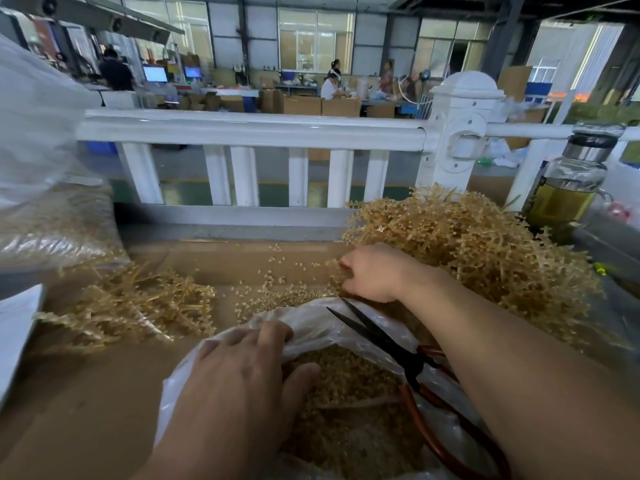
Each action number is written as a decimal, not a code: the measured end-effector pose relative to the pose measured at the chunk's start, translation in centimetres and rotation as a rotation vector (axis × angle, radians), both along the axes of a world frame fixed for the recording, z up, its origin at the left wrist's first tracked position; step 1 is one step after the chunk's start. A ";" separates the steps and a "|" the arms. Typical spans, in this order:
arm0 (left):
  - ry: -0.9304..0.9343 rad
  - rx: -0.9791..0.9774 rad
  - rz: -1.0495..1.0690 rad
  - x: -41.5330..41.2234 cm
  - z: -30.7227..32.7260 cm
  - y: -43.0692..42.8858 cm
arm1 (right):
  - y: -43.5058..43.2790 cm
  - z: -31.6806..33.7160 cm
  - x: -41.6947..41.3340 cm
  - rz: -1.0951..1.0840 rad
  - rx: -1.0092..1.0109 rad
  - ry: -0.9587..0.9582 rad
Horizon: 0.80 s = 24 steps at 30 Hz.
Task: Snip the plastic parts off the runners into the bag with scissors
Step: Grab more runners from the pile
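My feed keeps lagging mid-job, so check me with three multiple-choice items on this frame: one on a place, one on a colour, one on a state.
1. Where do the scissors lie?
A. across the open bag
B. in a drawer
C. hung on a hook

2. What colour are their handles?
A. blue
B. red-orange
C. white

3. What is the left hand doing?
A. gripping the bag's rim
B. cutting
C. hanging idle

Answers:
1 A: they rest on the bag's plastic, in no hand.
2 B: red-orange loops show behind the black blades.
3 A: the fingers lie over the rim and the thumb is inside.
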<state>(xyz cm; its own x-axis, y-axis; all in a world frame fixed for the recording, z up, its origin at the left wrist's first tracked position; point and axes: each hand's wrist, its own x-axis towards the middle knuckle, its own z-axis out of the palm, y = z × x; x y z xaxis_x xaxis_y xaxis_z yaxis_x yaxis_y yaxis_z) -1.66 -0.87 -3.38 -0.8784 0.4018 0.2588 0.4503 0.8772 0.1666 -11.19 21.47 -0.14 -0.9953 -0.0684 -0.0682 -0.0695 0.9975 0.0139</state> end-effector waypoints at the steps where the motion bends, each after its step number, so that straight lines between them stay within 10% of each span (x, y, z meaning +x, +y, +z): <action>1: 0.004 -0.003 -0.006 -0.1 -0.1 0.0 | -0.1 0.2 -0.4 0.012 0.016 -0.033; 8: 0.011 -0.031 -0.024 0.0 -0.2 -0.1 | 0.1 0.0 -0.8 0.054 0.001 -0.105; 18: -0.004 0.036 -0.024 0.4 0.2 0.1 | 2.4 -0.5 1.0 -0.112 -0.113 0.608; 24: 0.031 0.096 -0.029 0.9 0.9 0.5 | 4.7 -0.3 2.8 -0.203 -0.011 0.624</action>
<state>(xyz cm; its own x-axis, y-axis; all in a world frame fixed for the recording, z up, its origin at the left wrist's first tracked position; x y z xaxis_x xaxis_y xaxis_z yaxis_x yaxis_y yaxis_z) -0.76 -0.40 -2.45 -0.8578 0.3990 0.3242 0.4816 0.8442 0.2353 -8.43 26.12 -0.45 -0.8412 0.1272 0.5255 0.1376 0.9903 -0.0193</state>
